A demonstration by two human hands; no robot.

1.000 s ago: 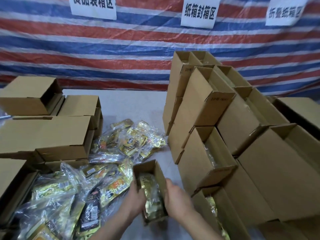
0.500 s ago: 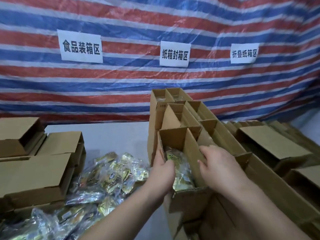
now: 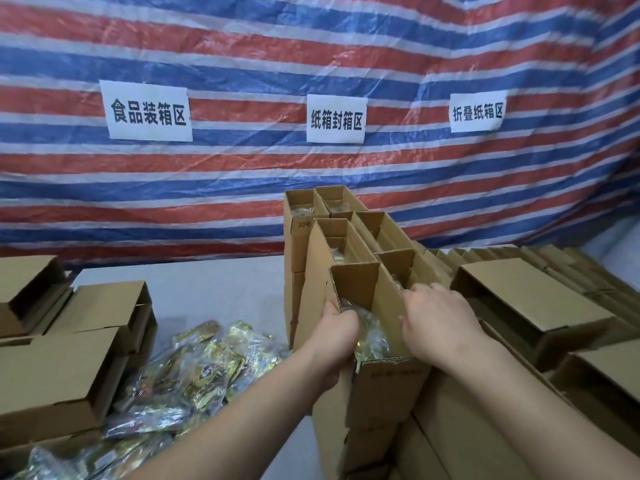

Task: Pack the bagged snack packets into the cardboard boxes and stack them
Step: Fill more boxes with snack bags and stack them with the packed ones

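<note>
An open cardboard box (image 3: 360,289) holding bagged snack packets (image 3: 374,336) sits at the near end of a stepped stack of packed boxes (image 3: 346,237). My left hand (image 3: 334,336) grips the box's left wall, fingers curled over the rim. On the box's right wall my right hand (image 3: 436,320) holds the rim with the fingers bent over the edge. Loose bagged snack packets (image 3: 204,368) lie in a heap on the grey table (image 3: 207,292) to the left.
Empty folded boxes (image 3: 69,358) are piled at the left edge. More boxes (image 3: 533,306) and flattened cardboard fill the right side. A striped tarp with three white signs (image 3: 147,110) hangs behind the table.
The filled box has gone from low on the table up onto the near end of the stack. Both hands stayed on its sides and my view has risen.
</note>
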